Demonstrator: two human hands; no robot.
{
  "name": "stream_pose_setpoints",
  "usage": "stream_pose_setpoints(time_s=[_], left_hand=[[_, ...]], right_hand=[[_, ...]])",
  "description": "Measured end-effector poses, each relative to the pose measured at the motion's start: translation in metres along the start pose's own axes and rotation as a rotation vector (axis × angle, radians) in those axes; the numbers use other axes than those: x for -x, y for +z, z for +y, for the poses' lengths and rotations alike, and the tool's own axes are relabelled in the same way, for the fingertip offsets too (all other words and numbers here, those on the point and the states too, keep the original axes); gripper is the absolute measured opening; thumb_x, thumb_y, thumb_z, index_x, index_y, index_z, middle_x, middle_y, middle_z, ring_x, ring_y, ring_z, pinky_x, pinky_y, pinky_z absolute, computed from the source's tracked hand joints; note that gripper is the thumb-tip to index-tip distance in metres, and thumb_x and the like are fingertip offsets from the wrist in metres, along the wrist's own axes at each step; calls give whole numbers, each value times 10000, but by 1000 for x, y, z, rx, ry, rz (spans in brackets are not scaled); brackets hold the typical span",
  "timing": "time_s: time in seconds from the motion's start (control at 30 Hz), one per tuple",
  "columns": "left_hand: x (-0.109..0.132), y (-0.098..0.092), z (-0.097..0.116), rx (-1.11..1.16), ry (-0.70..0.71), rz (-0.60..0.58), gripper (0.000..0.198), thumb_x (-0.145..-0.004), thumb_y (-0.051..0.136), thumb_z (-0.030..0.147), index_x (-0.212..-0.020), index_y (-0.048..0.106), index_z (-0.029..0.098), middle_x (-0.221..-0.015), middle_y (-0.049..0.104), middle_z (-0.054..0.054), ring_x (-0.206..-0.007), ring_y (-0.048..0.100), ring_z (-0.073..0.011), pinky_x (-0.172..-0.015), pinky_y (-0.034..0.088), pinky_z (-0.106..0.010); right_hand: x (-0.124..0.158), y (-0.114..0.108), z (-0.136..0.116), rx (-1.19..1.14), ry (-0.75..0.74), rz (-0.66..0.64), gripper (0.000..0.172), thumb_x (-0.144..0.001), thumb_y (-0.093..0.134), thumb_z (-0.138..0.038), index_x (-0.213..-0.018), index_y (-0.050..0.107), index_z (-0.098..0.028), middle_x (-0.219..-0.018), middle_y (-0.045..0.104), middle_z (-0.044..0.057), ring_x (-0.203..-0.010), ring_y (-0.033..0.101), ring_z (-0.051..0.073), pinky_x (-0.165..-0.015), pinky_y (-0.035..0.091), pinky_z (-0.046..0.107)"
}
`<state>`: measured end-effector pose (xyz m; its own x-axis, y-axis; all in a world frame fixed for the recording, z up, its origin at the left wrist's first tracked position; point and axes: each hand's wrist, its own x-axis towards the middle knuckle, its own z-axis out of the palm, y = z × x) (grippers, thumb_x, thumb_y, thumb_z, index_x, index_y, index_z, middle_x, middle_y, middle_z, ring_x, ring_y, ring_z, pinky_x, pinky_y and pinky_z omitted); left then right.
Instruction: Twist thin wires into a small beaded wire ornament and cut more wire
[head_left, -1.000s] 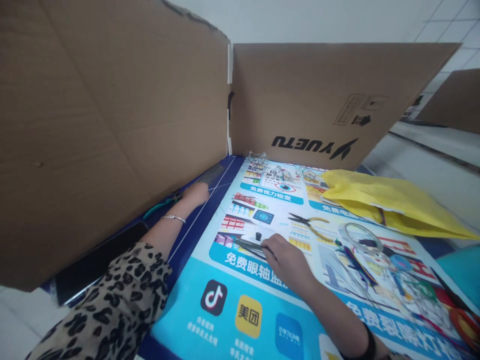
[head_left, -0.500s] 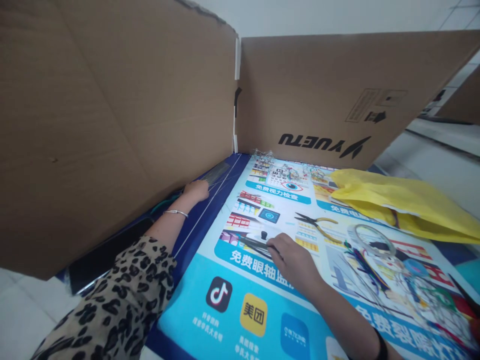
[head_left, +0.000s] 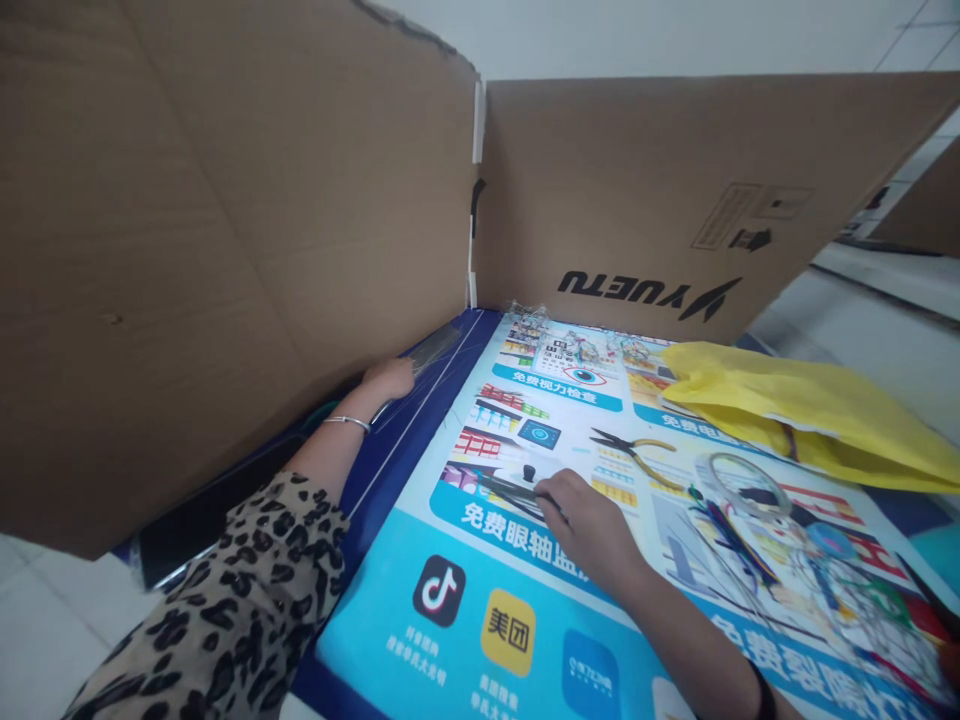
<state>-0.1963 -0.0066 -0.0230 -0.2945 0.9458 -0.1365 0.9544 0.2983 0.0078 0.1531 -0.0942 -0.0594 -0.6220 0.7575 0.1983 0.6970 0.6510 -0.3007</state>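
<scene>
My left hand (head_left: 388,382), below a leopard-print sleeve and a silver bangle, lies at the left edge of the blue cloth beside the cardboard. Its fingers are curled closed at the near end of a bundle of thin grey wires (head_left: 436,347). My right hand (head_left: 574,508) rests over the printed sheet (head_left: 360,625), its fingers pinched on the end of some slim dark strands (head_left: 510,490); their exact kind is unclear. Just beyond it lie pliers (head_left: 637,455) with yellow handles, jaws apart.
Tall cardboard panels (head_left: 615,180) enclose the left and back. A yellow bag (head_left: 810,410) lies at the right. Nearer are a clear ring-shaped roll (head_left: 742,480) and tangled coloured wires (head_left: 847,590). More wire tangles (head_left: 585,347) lie at the back. A dark flat object (head_left: 187,530) sits at the left.
My left hand has shifted slightly back toward me and to the left, still at the grey wires. My right hand has barely moved.
</scene>
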Motion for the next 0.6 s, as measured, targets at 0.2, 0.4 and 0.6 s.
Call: stream_pose_setpoints(time_s=[0.2,0.4,0.6], left_hand=[[0,2,0,12,9,-2,383,-829,380,236,-1135,588,138,-1184,598,-181,-1026,599,-274,-777,475,-329],[-1,3,0,43,-19,8,377,-816,404,244,-1133,584,147,-1176,603,-182,-1041,593,-262,-802,461,-320],[-2,2,-1,115,-51,47,372,-821,404,242,-1138,561,128,-1178,592,-207,-1037,592,-270,-817,450,-337]], right_hand=[[0,0,0,-2,2,2,227,-900,396,-257,-971,609,-223,-930,594,50,-817,593,166,-701,478,268],[0,0,0,3,11,-6,218,-901,401,-262,-971,603,-220,-932,591,44,-822,595,169,-707,476,275],[0,-1,-1,-3,6,-5,214,-901,402,-255,-963,603,-216,-925,592,42,-823,593,162,-703,476,269]])
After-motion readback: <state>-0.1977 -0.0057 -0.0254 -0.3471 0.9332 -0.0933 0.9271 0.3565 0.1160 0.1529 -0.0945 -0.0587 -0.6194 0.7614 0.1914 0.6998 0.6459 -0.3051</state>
